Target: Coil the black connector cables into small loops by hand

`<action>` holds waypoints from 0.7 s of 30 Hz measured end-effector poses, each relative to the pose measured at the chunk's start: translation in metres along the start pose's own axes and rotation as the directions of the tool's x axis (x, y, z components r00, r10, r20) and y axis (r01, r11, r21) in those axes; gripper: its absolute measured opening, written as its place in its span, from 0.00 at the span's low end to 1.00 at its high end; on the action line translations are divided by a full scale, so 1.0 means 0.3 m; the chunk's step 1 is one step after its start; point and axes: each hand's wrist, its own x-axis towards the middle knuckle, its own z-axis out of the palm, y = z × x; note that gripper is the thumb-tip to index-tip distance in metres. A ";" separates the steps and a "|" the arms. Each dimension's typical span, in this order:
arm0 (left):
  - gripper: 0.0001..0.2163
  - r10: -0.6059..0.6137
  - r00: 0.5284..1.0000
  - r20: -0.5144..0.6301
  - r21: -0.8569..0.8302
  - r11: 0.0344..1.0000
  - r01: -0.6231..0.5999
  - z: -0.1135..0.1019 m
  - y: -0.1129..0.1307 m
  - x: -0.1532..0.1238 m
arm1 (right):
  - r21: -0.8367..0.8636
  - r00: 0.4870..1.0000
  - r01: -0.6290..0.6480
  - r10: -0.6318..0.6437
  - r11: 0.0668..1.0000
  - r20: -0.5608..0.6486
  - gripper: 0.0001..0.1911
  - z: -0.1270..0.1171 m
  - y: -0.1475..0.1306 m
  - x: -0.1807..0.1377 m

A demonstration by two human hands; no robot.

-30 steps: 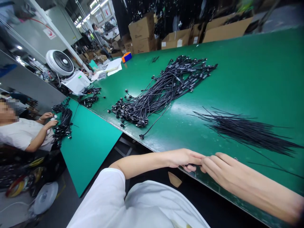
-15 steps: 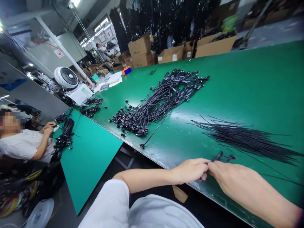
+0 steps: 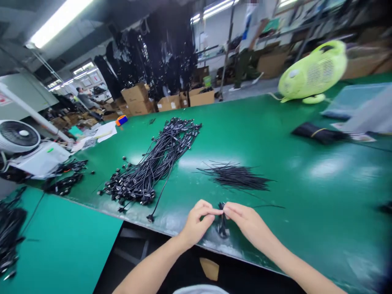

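Observation:
A small black cable bundle point(image 3: 223, 228), folded into loops, is between my two hands above the table's front edge. On its left side, my left hand point(image 3: 199, 222) is closed, index finger reaching across and its tip against the bundle's upper part. The fingers of my right hand point(image 3: 243, 218) pinch together at the top of the same bundle; whether a thin tie is there too is hidden. Just beyond my hands lies a pile of thin black ties point(image 3: 239, 176). Farther left is a big heap of black cables point(image 3: 156, 159) with plug ends.
A green fan point(image 3: 315, 73) stands at the back right, near a banded black bundle point(image 3: 320, 132) and plastic bags point(image 3: 361, 106). On the left are a white fan point(image 3: 20, 134), more cables point(image 3: 65, 179) and a lower green table point(image 3: 70, 232). Cardboard boxes point(image 3: 137, 100) stand behind.
The view has swung right and the fans' side of the table shows more. My hands remain together at the cable bundle, now with its loops hanging visibly between them.

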 end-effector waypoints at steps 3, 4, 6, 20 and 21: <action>0.13 0.055 0.988 0.144 0.066 0.996 -0.065 0.020 -0.011 -0.008 | -0.301 0.932 0.218 -0.289 0.928 -0.217 0.24 -0.001 0.000 -0.028; 0.13 0.036 0.982 0.185 0.097 0.994 -0.055 0.029 -0.017 -0.004 | -0.393 0.877 0.297 -0.412 0.870 -0.249 0.21 0.005 -0.006 -0.038; 0.11 -0.059 0.977 0.204 0.103 0.994 0.039 0.043 -0.029 0.014 | -0.545 0.720 0.434 -0.640 0.718 -0.269 0.18 0.028 -0.022 -0.061; 0.08 0.045 0.998 0.046 0.211 0.976 -0.053 0.012 0.092 -0.015 | 0.006 0.999 0.027 -0.027 1.000 -0.017 0.27 -0.030 -0.036 -0.002; 0.11 0.038 0.993 -0.111 0.206 0.979 -0.014 0.018 0.075 -0.014 | 0.027 0.999 0.042 -0.041 0.999 -0.032 0.28 -0.034 -0.054 -0.009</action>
